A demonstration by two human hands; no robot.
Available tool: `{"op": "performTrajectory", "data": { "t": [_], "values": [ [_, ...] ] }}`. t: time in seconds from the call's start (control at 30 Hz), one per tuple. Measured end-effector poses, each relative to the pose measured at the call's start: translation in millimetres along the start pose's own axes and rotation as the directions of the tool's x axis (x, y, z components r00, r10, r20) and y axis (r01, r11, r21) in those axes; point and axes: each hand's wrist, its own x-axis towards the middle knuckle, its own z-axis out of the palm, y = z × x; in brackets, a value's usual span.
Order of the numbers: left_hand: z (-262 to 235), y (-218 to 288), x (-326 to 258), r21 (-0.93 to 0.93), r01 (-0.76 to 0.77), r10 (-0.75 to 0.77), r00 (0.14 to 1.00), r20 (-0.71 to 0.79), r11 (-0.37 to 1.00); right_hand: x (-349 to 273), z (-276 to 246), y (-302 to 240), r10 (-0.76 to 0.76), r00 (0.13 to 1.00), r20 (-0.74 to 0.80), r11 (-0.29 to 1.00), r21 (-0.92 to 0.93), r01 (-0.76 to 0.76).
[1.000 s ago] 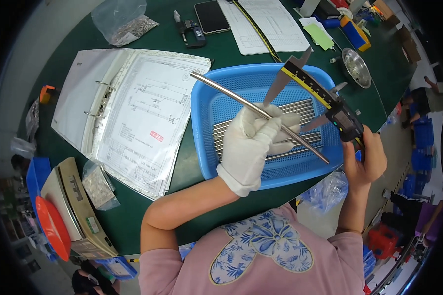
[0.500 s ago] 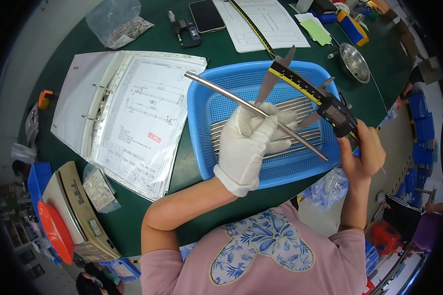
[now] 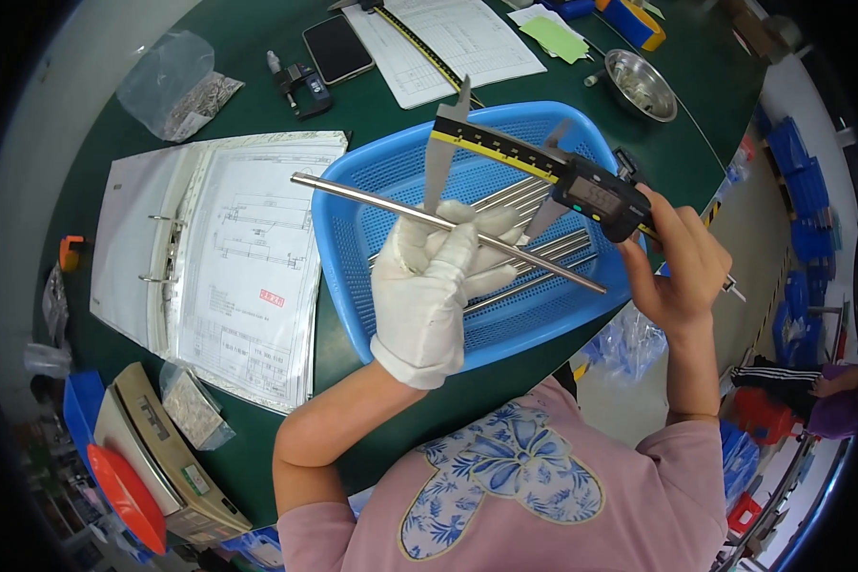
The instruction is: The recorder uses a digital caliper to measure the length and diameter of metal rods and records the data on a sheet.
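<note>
My left hand, in a white glove, is closed around a thin metal rod held slantwise above a blue plastic basket. Several similar metal rods lie inside the basket, partly hidden behind the glove. My bare right hand grips a digital caliper by its display end. The caliper's long jaws stand apart, one tip close to the gloved fingers and the rod's upper part. Whether that jaw touches the rod, I cannot tell.
An open ring binder with drawings lies left of the basket. Behind are a phone, a micrometer, a paper sheet and a metal bowl. A beige scale stands at the near left.
The camera view has shifted, so the table things sit differently in the picture. The caliper has turned flatter relative to the rod. Both hands keep their holds.
</note>
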Motion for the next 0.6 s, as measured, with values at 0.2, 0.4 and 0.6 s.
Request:
{"op": "performTrajectory", "data": {
  "t": [0.2, 0.4, 0.6],
  "values": [
    [0.7, 0.1, -1.3, -0.003, -0.021, 0.021, 1.0, 0.0, 1.0, 4.9, -3.9, -1.3, -0.032, 0.999, 0.013, 0.999, -0.025, 0.033],
    [-0.3, -0.1, -1.0, 0.002, -0.024, 0.024, 1.0, -0.008, 1.0, 0.7, -3.3, 1.7, -0.044, 0.999, 0.017, 0.999, -0.027, 0.044],
    [-0.5, -0.2, -1.1, 0.004, -0.02, 0.02, 1.0, 0.002, 1.0, -1.8, -2.1, 3.3, -0.044, 0.999, 0.014, 0.999, -0.027, 0.044]
  ]
}}
